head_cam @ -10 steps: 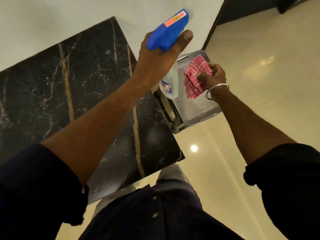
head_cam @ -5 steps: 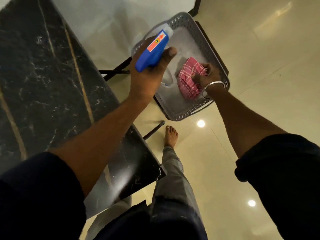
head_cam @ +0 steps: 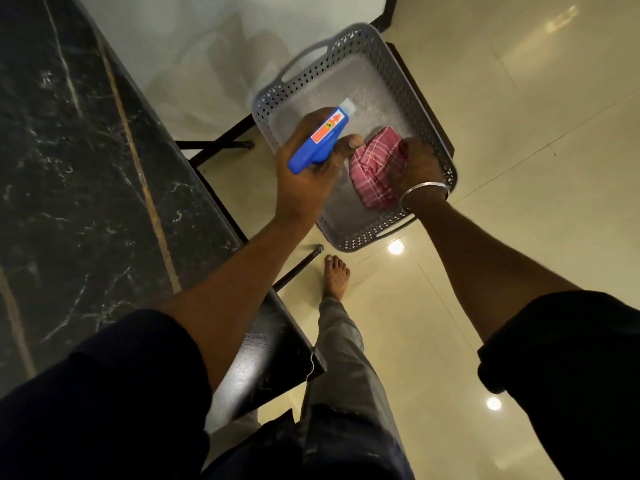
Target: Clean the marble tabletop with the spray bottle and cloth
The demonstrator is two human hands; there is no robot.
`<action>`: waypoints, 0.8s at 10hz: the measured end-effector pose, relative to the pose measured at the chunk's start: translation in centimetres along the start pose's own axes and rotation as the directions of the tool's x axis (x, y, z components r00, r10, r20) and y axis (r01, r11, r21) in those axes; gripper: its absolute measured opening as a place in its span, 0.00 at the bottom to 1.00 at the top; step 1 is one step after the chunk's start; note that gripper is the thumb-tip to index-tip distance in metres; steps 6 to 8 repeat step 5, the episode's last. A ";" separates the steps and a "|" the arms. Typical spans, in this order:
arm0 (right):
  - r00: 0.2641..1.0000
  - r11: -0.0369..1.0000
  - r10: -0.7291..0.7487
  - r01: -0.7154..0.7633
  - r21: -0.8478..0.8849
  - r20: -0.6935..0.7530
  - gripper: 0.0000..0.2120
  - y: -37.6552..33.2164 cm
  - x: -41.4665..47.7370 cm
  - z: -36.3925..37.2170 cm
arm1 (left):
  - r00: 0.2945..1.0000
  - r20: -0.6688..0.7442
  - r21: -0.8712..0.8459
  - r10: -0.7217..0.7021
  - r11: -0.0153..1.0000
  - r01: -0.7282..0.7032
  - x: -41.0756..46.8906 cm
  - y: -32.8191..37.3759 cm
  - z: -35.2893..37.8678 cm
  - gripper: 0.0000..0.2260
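Observation:
My left hand (head_cam: pixel 308 174) grips the spray bottle (head_cam: pixel 320 140) by its blue trigger head, over the near left part of a grey perforated basket (head_cam: pixel 346 39). The bottle's body is hidden under the hand. My right hand (head_cam: pixel 414 164), with a metal bangle on the wrist, holds a folded red checked cloth (head_cam: pixel 374 171) low inside the basket, right beside the bottle. The black marble tabletop (head_cam: pixel 86 168) with gold and white veins fills the left of the view, apart from both hands.
The basket rests on a dark stand (head_cam: pixel 419 98) to the right of the table. A black table leg (head_cam: pixel 298 268) and my bare foot (head_cam: pixel 334 275) are on the glossy cream floor (head_cam: pixel 519 168). A white wall (head_cam: pixel 207 46) rises behind.
The view has swung right and down from the tabletop to the basket. Both hands have dropped lower into the basket, and the bottle and cloth have come closer together.

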State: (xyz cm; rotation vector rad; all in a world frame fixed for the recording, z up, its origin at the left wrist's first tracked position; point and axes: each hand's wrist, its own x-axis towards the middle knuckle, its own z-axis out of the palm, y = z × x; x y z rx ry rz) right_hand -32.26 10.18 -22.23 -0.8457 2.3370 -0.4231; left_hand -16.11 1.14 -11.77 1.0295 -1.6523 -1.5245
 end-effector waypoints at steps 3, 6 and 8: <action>0.997 0.984 -0.005 0.019 -0.179 0.079 0.31 0.5 0.4 1.3 | 0.975 0.043 0.093 -0.220 0.972 0.215 0.2 0.4 -0.9 0.17; 0.998 0.985 -0.066 0.065 -0.160 -0.001 0.25 -3.8 -3.4 -2.7 | 0.896 0.198 0.302 -0.396 0.895 0.329 -1.0 3.8 -3.6 0.51; 0.998 0.985 -0.066 0.065 -0.160 -0.001 0.25 -3.8 -3.4 -2.7 | 0.896 0.198 0.302 -0.396 0.895 0.329 -1.0 3.8 -3.6 0.51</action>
